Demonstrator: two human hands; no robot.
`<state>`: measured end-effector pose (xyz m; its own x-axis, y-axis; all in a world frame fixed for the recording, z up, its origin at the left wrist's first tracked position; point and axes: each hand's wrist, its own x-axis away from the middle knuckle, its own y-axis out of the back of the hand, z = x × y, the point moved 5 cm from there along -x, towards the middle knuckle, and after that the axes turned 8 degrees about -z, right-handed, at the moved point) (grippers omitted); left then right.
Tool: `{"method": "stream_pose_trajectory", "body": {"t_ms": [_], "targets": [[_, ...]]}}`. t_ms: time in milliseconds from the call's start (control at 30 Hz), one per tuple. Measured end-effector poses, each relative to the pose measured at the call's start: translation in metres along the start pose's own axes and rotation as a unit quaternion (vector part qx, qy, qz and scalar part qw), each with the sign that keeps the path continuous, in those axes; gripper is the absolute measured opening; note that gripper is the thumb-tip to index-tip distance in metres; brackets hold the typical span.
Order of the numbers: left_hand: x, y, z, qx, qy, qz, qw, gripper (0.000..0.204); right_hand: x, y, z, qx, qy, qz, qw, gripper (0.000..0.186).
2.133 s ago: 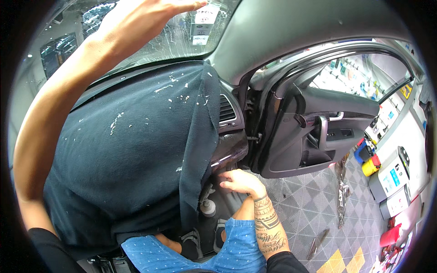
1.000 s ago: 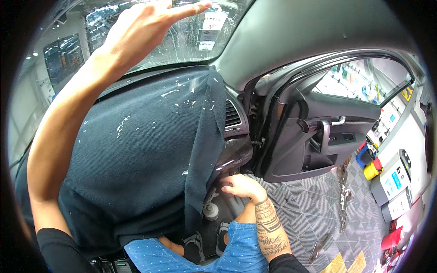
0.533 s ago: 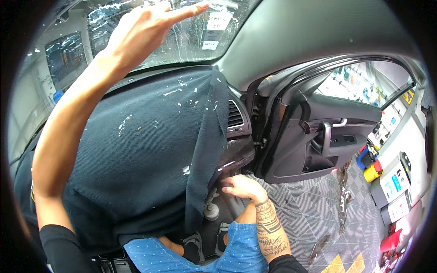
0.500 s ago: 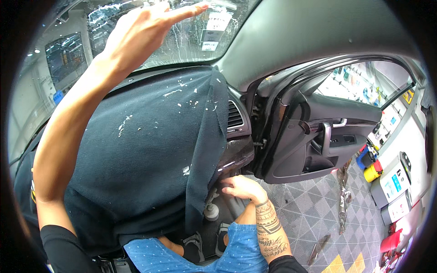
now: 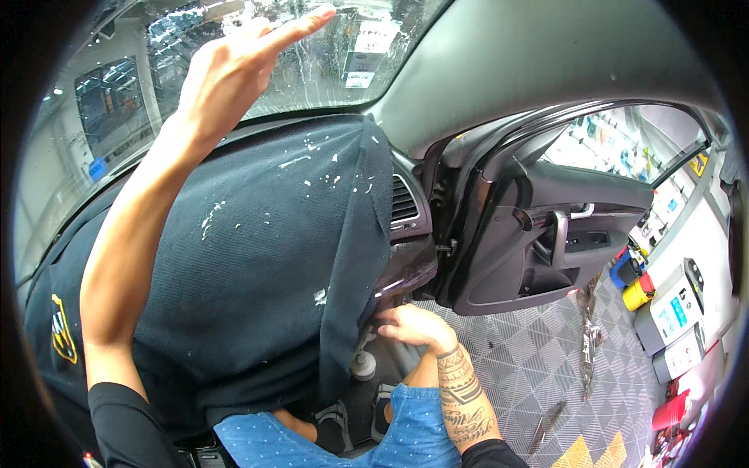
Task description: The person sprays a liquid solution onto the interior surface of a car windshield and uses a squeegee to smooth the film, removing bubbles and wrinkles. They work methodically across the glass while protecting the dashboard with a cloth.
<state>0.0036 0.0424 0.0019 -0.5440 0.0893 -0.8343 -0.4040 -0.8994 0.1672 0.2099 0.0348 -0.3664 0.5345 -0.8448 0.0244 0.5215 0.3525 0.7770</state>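
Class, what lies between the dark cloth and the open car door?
In the head view, the dashboard's uncovered end, with its slatted air vent, lies between the cloth and the door.

Free passage and obstacles about the two hands. Ahead of the left hand (image 5: 230,74), the windshield (image 5: 316,74) bars the way; whether the fingertip (image 5: 326,12) meets it cannot be told. Below that hand, the dark cloth (image 5: 257,249) bulges as a broad barrier; to its right, open air extends to the pillar (image 5: 417,101). Above the right hand (image 5: 415,324), the dashboard panel (image 5: 409,265) closes the space; the cloth hangs to its left, a white bottle (image 5: 363,366) lower left, the knee (image 5: 423,373) just below. Rightward, room opens toward the door (image 5: 499,257).
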Motion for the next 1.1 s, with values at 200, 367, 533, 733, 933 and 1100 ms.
{"method": "stream_pose_trajectory", "body": {"t_ms": [200, 367, 533, 733, 933, 1100], "targets": [[0.002, -0.006, -0.004, -0.025, 0.011, 0.028, 0.999, 0.056, -0.006, -0.004, -0.006, 0.003, -0.016, 0.026, 1.000, 0.046], [0.004, -0.011, 0.005, -0.002, 0.017, 0.016, 1.000, 0.056, -0.010, -0.004, 0.002, -0.002, -0.004, 0.030, 1.000, 0.043], [0.006, -0.014, 0.007, 0.050, 0.013, -0.010, 0.999, 0.057, -0.005, -0.001, 0.007, -0.014, 0.018, 0.008, 1.000, 0.040], [-0.012, 0.008, -0.009, 0.049, -0.022, -0.036, 0.998, 0.053, -0.004, -0.001, -0.002, 0.015, 0.021, 0.000, 1.000, 0.043], [-0.026, 0.008, -0.015, -0.020, 0.024, 0.146, 0.989, 0.051, -0.007, -0.004, 0.003, 0.009, -0.004, 0.006, 1.000, 0.044], [-0.050, 0.031, -0.034, -0.048, 0.091, 0.222, 0.969, 0.050, -0.004, -0.006, -0.007, -0.025, 0.004, -0.002, 1.000, 0.043]]}}
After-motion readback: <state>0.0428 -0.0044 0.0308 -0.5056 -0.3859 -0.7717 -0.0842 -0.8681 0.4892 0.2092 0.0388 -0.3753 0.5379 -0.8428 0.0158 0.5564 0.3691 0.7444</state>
